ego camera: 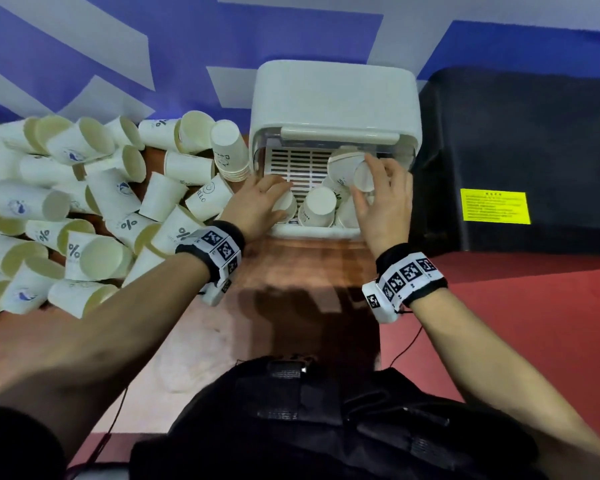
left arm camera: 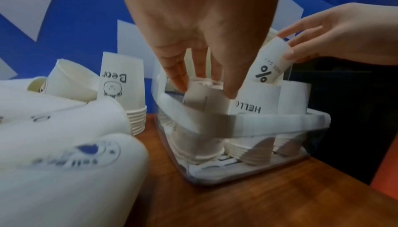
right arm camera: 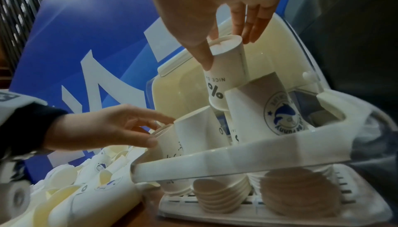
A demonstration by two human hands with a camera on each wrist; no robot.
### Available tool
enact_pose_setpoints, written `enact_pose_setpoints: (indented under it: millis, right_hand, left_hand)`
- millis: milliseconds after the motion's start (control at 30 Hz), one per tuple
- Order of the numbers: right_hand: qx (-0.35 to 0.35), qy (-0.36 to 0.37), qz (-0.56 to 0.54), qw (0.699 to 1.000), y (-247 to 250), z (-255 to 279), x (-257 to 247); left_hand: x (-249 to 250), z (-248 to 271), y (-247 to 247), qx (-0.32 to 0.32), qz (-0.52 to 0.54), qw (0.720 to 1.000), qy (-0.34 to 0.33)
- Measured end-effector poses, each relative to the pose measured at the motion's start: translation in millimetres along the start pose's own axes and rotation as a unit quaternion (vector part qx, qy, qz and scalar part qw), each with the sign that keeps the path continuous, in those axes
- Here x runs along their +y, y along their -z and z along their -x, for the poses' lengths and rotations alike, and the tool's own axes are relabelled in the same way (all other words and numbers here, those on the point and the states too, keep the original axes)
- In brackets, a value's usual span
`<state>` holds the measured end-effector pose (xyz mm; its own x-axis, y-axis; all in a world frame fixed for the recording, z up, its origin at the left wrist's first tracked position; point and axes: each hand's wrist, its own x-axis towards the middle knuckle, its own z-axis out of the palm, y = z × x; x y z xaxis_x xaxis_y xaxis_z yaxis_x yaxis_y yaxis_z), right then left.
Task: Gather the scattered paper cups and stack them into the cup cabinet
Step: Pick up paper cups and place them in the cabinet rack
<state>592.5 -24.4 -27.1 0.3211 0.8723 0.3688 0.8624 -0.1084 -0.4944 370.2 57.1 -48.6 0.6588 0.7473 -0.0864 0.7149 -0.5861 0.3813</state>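
Cups (ego camera: 94,258) lie in a big heap on the left of the table (ego camera: 291,271), most of them on their sides, and they wait to be picked up. Beside the heap, just left of the cabinet (ego camera: 333,95), one small stack (ego camera: 229,150) stands upside down, likely kept ready to go in next.

Farther in, both hands reach into the open cabinet. Its lid is flipped up and back so the hands can get inside. The left hand (ego camera: 257,202) curls its fingers (left arm camera: 181,77) and thumb round the top of an upside-down cup (left arm camera: 204,94) on the left stack. I think it pushes this cup down so it sits snug on the ones below.

The right hand (ego camera: 378,195) pinches another cup (right arm camera: 226,70) by its bottom end, thumb on one side and fingers on the other. This cup has a % mark and hangs tilted, mouth down, above the stacks at the back. It is held by the closed end so the open end can slide over a stack.

Inside, the cups stand upside down in neat stacks on a slotted tray (right arm camera: 366,196). That way each cup fits over the last one and they take less room.

Behind it all is a blue and white wall (ego camera: 118,46). Lots of cups are still out, so the job looks far from done.
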Motion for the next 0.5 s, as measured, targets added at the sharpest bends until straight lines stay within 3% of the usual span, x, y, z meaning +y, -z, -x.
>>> enact_pose_setpoints:
  millis: [167,500]
  right_hand:
    - [-0.025,0.002,0.038,0.999,-15,-10,1]
    - [-0.071,-0.012,0.064,0.995,-31,-19,5]
  left_hand:
    - [-8,2,-10,0.032,0.029,0.999,0.000]
    - [-9,-9,-11,0.007,0.003,1.000,0.028]
